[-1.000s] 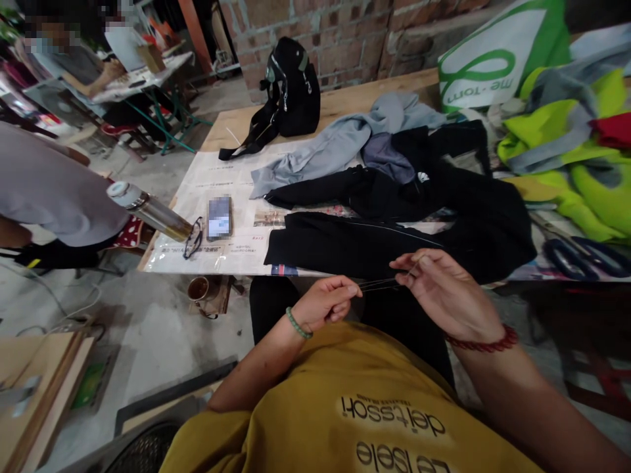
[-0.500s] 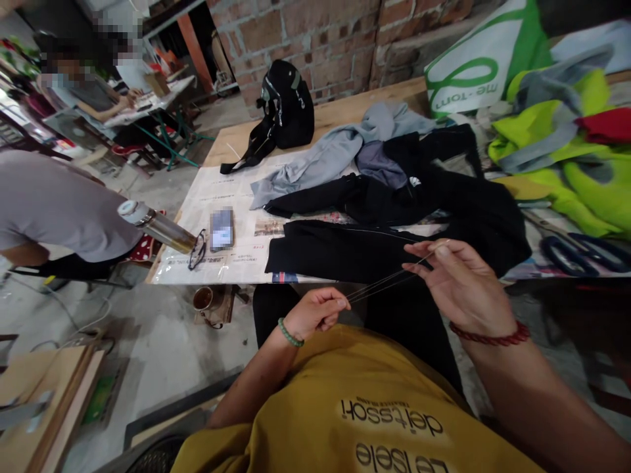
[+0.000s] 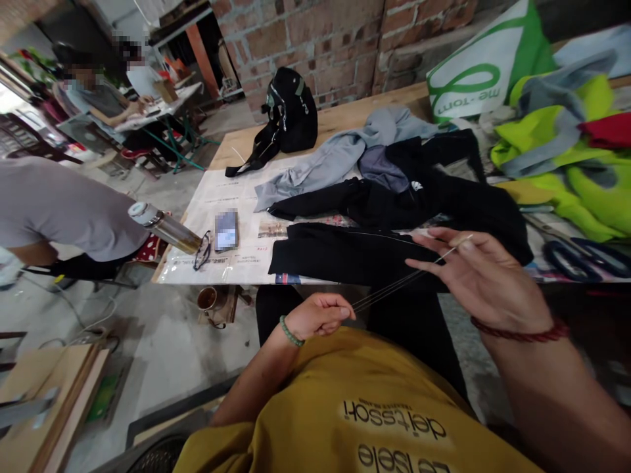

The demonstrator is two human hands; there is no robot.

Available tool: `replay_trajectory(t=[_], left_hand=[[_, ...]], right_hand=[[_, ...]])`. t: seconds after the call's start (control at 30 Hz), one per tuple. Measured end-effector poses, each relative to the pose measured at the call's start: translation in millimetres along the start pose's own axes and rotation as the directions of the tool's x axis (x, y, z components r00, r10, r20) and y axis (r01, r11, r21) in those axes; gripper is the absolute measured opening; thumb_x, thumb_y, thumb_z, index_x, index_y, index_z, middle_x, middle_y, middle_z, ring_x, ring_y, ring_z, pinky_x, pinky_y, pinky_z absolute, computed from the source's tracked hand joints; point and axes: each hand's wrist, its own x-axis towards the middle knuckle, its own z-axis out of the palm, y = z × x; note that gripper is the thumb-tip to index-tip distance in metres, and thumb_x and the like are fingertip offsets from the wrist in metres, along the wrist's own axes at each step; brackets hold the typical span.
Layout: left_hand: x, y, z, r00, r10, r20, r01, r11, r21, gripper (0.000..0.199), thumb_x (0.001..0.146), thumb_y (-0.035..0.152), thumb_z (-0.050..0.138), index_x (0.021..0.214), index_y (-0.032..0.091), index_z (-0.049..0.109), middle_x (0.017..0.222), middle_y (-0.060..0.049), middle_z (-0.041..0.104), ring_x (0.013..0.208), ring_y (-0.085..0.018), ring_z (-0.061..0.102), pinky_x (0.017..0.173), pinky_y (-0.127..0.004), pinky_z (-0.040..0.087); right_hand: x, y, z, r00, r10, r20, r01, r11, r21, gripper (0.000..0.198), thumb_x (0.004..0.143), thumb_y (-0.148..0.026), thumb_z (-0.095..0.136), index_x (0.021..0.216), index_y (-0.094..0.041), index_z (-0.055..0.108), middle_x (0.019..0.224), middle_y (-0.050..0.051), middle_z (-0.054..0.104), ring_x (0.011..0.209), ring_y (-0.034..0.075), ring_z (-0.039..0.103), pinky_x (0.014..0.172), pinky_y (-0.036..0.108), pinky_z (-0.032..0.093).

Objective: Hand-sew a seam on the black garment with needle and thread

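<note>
Fine pale thread (image 3: 387, 290) stretches in a few strands between my two hands, above my lap. My left hand (image 3: 323, 316) is closed in a pinch on one end of it. Higher and to the right, my right hand (image 3: 486, 272) pinches the other end between thumb and forefinger, its other fingers partly spread. A thin light sliver shows at that fingertip; I cannot tell whether it is a needle. Just beyond the hands, a black garment (image 3: 340, 256) lies on the table, one edge lined with a pale thread or seam.
On the paper-covered table (image 3: 197, 197) are a phone (image 3: 226, 230), glasses (image 3: 202, 251), a bottle (image 3: 165, 226), a black bag (image 3: 293, 112), grey cloth (image 3: 335, 151), scissors (image 3: 572, 253) and yellow-green clothing (image 3: 547, 138). A person (image 3: 64, 210) sits at left; others work behind.
My right hand has moved right and slightly toward me, drawing the thread longer. My left hand stays nearly in place, still pinching. The view has shifted slightly.
</note>
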Motion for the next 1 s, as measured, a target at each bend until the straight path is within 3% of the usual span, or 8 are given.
replay_trajectory(t=[0.1,0.23,0.47,0.67,0.8,0.93,1.0], left_hand=[[-3,-1,-2,0.994,-0.010,0.104,0.017,0.998,-0.065,0.029,0.072,0.037,0.069,0.079,0.010,0.060,0.036,0.012,0.030,0.030,-0.001,0.020,0.033,-0.015,0.015],[-7,-1,-6,0.985,0.011,0.175,0.016,0.988,-0.155,0.030,0.069,0.038,0.072,0.074,0.011,0.059,0.036,0.012,0.027,0.029,0.000,0.018,0.032,-0.014,0.017],[-8,1,-11,0.995,0.008,0.095,0.007,0.988,-0.153,0.026,0.072,0.034,0.069,0.076,0.011,0.058,0.037,0.011,0.030,0.029,-0.001,0.021,0.032,-0.014,0.017],[-4,-1,-13,0.999,-0.005,0.047,0.011,0.992,-0.127,0.026,0.073,0.034,0.069,0.078,0.011,0.058,0.037,0.012,0.029,0.029,-0.001,0.022,0.033,-0.014,0.016],[-4,-2,-15,0.999,-0.017,0.028,0.020,0.994,-0.105,0.028,0.072,0.036,0.069,0.079,0.011,0.057,0.037,0.012,0.029,0.029,-0.001,0.021,0.033,-0.015,0.016],[-5,-1,-17,0.999,-0.024,0.023,0.027,0.995,-0.097,0.030,0.071,0.038,0.070,0.078,0.012,0.057,0.037,0.012,0.029,0.030,-0.001,0.021,0.033,-0.015,0.016],[-6,-1,-17,0.999,-0.028,0.024,0.031,0.995,-0.095,0.030,0.071,0.038,0.070,0.078,0.012,0.057,0.037,0.012,0.029,0.030,-0.001,0.021,0.033,-0.015,0.016]], right_hand=[[3,-3,-3,0.992,0.069,0.106,-0.081,0.991,0.111,0.003,0.078,-0.034,0.062,0.079,-0.031,0.062,0.118,-0.007,0.055,0.122,0.028,0.045,0.084,0.060,0.047],[8,-3,-5,0.991,0.090,0.097,-0.106,0.980,0.170,0.003,0.079,-0.031,0.060,0.078,-0.030,0.062,0.115,-0.005,0.057,0.121,0.029,0.045,0.085,0.061,0.045],[20,-3,-14,0.996,0.025,-0.087,-0.017,0.995,0.100,0.005,0.073,-0.028,0.066,0.075,-0.028,0.062,0.104,-0.003,0.061,0.108,0.024,0.055,0.081,0.050,0.051],[27,-15,-20,0.963,-0.092,-0.253,0.101,0.995,0.026,0.013,0.065,-0.029,0.073,0.072,-0.026,0.061,0.085,-0.002,0.063,0.070,0.012,0.060,0.064,0.030,0.050],[30,-27,-22,0.941,-0.130,-0.313,0.131,0.991,-0.018,0.012,0.064,-0.027,0.073,0.068,-0.026,0.061,0.084,-0.001,0.062,0.075,0.016,0.062,0.063,0.034,0.049],[33,-33,-28,0.945,-0.179,-0.274,0.167,0.984,-0.068,0.008,0.067,-0.029,0.071,0.069,-0.031,0.063,0.093,0.000,0.063,0.086,0.022,0.062,0.067,0.044,0.048],[34,-34,-35,0.938,-0.254,-0.238,0.205,0.956,-0.210,0.005,0.071,-0.036,0.068,0.074,-0.035,0.064,0.099,0.001,0.063,0.088,0.022,0.062,0.069,0.046,0.047]])
